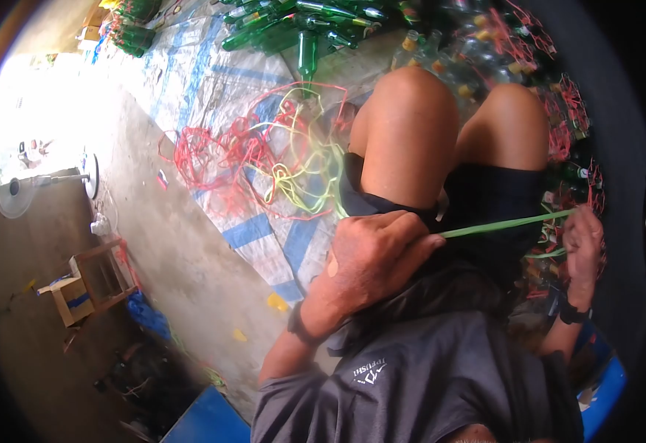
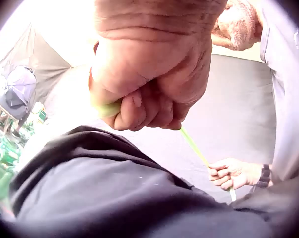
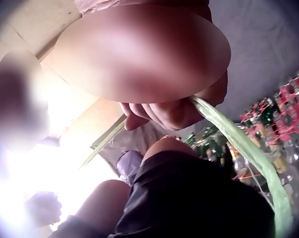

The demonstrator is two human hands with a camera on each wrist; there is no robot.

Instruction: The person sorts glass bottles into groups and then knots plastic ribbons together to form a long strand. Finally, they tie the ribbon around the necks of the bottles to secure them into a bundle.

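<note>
A green plastic strip stretches taut across the seated person's lap, from one hand to the other. My left hand, in front of the near knee, grips one end with curled fingers. In the left wrist view the fingers of this left hand fold into the palm, with the strip coming out below. My right hand, off to the right, pinches the strip between thumb and fingers. In the right wrist view a wider length of strip hangs down from the right hand, partly blurred over.
A tangle of red and yellow-green strips lies on a white-and-blue tarp left of the knees. Green bottles are heaped beyond it. Clear bottles with red strips stand at the right. A fan and a cardboard box are far left.
</note>
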